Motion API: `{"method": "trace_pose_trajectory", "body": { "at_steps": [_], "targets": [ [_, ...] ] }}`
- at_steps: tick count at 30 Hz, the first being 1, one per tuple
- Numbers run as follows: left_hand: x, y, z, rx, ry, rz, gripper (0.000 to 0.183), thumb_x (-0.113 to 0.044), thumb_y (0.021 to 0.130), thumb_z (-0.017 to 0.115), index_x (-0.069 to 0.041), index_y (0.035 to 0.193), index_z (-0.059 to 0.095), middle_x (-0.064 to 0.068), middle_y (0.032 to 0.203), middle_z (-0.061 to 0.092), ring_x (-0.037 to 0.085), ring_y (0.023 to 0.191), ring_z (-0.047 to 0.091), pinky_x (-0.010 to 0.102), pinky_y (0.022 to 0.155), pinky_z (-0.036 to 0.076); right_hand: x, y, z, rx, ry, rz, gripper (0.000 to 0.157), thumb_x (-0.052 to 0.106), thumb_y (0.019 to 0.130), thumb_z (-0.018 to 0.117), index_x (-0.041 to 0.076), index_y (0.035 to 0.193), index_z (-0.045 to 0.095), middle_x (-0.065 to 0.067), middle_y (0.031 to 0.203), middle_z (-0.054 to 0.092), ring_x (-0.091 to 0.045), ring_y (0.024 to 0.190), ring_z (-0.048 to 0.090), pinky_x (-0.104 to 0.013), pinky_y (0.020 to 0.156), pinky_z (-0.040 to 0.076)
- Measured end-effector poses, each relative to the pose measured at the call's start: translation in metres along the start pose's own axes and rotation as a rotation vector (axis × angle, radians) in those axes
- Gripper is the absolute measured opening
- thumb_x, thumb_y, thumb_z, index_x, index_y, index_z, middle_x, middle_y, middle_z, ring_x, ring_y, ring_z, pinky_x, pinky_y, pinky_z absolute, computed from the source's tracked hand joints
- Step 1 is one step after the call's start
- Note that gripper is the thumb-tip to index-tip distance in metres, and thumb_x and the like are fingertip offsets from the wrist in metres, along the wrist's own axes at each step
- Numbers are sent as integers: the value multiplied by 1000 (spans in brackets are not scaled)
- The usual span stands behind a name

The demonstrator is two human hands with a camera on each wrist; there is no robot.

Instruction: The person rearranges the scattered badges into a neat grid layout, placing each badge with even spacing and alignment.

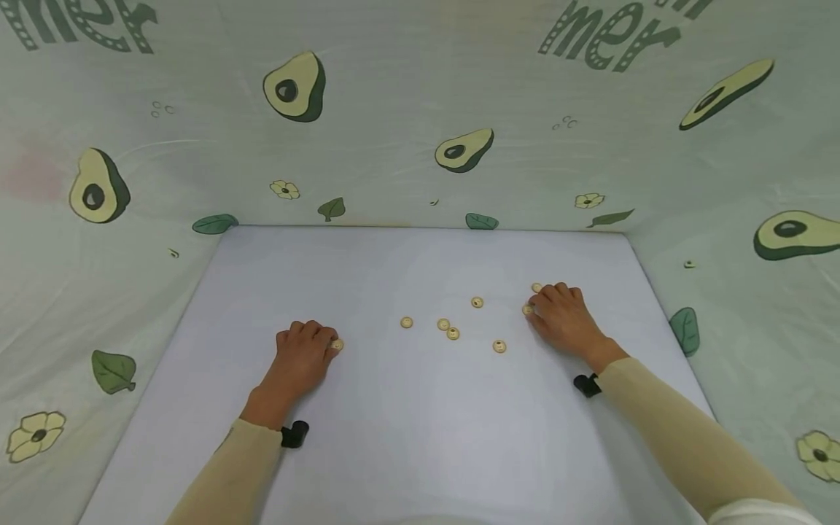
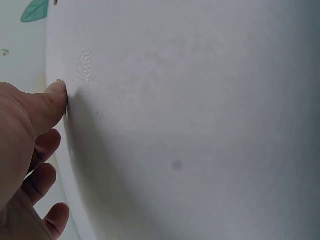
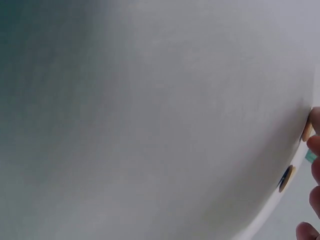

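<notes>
Left of the middle of the white tabletop, my left hand (image 1: 303,357) pinches a small round wooden button (image 1: 337,344) at the thumb and index finger. In the left wrist view the thumb (image 2: 52,102) reaches the table surface and mostly hides that button. On the right, my right hand (image 1: 563,319) grips another button (image 1: 528,310) between thumb and index finger; its edge (image 3: 307,129) shows under the fingertips in the right wrist view. Just beyond those fingers lies a further button (image 1: 537,288).
Between the hands several buttons lie flat: one nearer the left hand (image 1: 407,322), a close pair (image 1: 443,324), one farther back (image 1: 477,302) and one nearer the front (image 1: 499,346). The white table (image 1: 394,437) meets an avocado-printed cloth (image 1: 380,146) at its back and sides.
</notes>
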State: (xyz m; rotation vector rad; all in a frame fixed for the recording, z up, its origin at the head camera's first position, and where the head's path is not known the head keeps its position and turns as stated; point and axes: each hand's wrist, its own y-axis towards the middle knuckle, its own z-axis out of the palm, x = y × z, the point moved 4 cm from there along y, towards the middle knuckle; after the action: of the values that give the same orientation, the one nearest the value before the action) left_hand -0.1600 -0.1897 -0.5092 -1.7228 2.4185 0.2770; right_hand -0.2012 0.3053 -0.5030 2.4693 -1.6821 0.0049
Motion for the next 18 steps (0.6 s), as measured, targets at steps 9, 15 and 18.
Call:
{"method": "trace_pose_trajectory", "body": {
  "at_steps": [9, 15, 18],
  "targets": [
    [-1, 1, -1, -27, 5, 13, 20, -18, 98, 77, -9, 114, 68, 13, 110, 64, 42, 110, 55, 62, 92, 42, 0, 4, 0, 23, -11, 13, 27, 24, 101, 72, 3, 118, 72, -19, 132, 64, -38, 115, 54, -59, 99, 39],
    [-1, 0, -1, -23, 14, 9, 21, -18, 98, 77, -9, 114, 67, 14, 111, 64, 42, 110, 55, 62, 92, 42, -1, 5, 0, 33, -2, 16, 28, 25, 100, 75, 3, 117, 73, -19, 134, 65, -37, 115, 55, -59, 99, 39],
    [0, -1, -1, -11, 12, 2, 21, -19, 98, 77, -9, 114, 67, 14, 111, 64, 42, 110, 55, 62, 92, 42, -1, 6, 0, 34, 11, 13, 26, 25, 99, 75, 4, 115, 74, -20, 136, 65, -37, 114, 55, -59, 99, 39]
  ]
}}
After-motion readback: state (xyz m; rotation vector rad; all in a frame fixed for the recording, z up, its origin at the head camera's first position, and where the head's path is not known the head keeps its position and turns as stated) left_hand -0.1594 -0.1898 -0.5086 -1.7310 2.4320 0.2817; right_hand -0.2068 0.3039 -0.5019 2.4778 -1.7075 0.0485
